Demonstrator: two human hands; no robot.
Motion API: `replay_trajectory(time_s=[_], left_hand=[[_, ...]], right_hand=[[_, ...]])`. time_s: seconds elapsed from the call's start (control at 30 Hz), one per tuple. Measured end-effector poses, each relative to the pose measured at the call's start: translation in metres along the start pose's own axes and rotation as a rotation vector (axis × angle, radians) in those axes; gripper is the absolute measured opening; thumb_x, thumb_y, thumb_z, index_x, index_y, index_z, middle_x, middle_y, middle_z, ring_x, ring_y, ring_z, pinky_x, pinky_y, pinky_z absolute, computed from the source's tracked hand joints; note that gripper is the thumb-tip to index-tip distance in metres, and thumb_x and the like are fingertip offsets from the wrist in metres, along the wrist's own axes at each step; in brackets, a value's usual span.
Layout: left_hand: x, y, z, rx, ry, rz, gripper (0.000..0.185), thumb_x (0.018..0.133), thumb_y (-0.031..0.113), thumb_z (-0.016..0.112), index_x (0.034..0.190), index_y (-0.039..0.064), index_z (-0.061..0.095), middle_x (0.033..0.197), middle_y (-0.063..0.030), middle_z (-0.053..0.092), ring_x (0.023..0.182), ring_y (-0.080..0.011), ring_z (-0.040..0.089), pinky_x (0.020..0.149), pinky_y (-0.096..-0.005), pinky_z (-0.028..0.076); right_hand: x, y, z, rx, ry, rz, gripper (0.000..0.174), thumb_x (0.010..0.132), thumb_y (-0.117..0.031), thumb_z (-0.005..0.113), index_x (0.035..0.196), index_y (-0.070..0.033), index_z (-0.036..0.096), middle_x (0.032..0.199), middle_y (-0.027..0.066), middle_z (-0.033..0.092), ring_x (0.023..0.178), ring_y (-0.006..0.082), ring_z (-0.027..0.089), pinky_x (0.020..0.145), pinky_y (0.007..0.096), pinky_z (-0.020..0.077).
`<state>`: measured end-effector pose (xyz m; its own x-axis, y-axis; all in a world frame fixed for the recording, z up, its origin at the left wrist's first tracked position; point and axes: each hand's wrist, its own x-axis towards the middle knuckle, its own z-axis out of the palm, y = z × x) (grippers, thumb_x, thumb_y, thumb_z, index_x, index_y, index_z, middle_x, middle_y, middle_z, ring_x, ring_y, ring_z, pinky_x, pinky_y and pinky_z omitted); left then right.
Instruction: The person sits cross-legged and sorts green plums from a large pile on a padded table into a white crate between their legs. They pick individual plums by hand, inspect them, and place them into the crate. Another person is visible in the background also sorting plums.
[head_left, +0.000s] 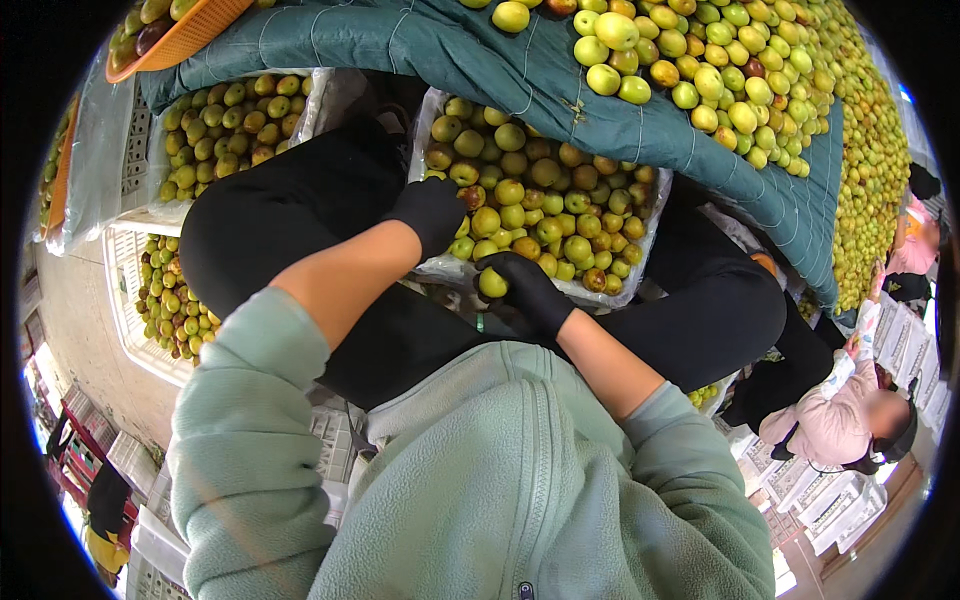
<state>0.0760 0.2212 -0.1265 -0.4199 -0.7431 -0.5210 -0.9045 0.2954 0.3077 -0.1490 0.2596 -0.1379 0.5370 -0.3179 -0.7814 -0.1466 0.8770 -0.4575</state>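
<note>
In a black glove, my right hand (531, 291) holds a yellow-green jujube (493, 283) at the near edge of a plastic-lined crate (654, 225) between my legs. My left hand (433, 213), gloved the same way, is at the left side of that crate, back of the hand up. Its fingertips are hidden, so whether it grips a fruit cannot be told. Inside the crate lie many jujubes (549, 172), green to brown-blotched. The ones at the far side sit in the shade of a green quilted cloth (465, 52).
Loose jujubes (720, 67) are heaped on the cloth. Another lined crate of fruit (225, 127) and a white basket (120, 300) stand to the left. An orange basket (187, 41) rests at upper left. A co-worker (825, 420) sits at the right, near stacked white crates (840, 502).
</note>
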Motion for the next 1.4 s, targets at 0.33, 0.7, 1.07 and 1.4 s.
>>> replay_trajectory(time_s=[0.33, 0.7, 1.07, 1.4], left_hand=[[0.004, 0.027, 0.027, 0.014, 0.174, -0.208, 0.054, 0.064, 0.035, 0.081, 0.103, 0.004, 0.060, 0.102, -0.0139, 0.057, 0.100, -0.0307, 0.053, 0.083, -0.0417, 0.045], [0.004, 0.021, 0.034, -0.016, 0.137, -0.135, 0.060, 0.062, 0.035, 0.081, 0.108, 0.006, 0.057, 0.098, -0.0134, 0.061, 0.099, -0.0316, 0.055, 0.085, -0.0413, 0.046], [0.001, 0.031, 0.026, -0.015, 0.346, 0.130, 0.027, 0.071, 0.024, 0.071, 0.090, 0.006, 0.063, 0.091, -0.0119, 0.059, 0.093, -0.0293, 0.056, 0.081, -0.0400, 0.046], [0.015, 0.035, 0.054, 0.183, 0.351, 0.608, 0.008, 0.075, 0.015, 0.058, 0.076, 0.010, 0.064, 0.083, -0.0050, 0.059, 0.085, -0.0224, 0.056, 0.074, -0.0344, 0.045]], right_hand=[[-0.008, 0.005, -0.007, -0.217, 0.310, -0.118, 0.037, 0.092, -0.040, 0.059, 0.107, -0.005, 0.061, 0.093, 0.0040, 0.058, 0.082, 0.0144, 0.057, 0.069, 0.0303, 0.0493], [-0.006, -0.023, -0.013, -1.170, 0.522, -0.770, 0.039, 0.075, -0.017, 0.074, 0.108, -0.006, 0.057, 0.105, 0.0137, 0.060, 0.098, 0.0335, 0.058, 0.082, 0.0409, 0.0487], [0.009, -0.011, -0.006, -1.373, 0.506, -0.723, 0.036, 0.070, -0.006, 0.069, 0.105, -0.008, 0.061, 0.110, 0.0146, 0.059, 0.098, 0.0337, 0.059, 0.083, 0.0428, 0.0488], [-0.011, -0.008, -0.010, -1.337, 0.559, -0.799, 0.034, 0.069, -0.011, 0.071, 0.102, -0.010, 0.061, 0.106, 0.0105, 0.060, 0.098, 0.0313, 0.058, 0.084, 0.0408, 0.0459]])
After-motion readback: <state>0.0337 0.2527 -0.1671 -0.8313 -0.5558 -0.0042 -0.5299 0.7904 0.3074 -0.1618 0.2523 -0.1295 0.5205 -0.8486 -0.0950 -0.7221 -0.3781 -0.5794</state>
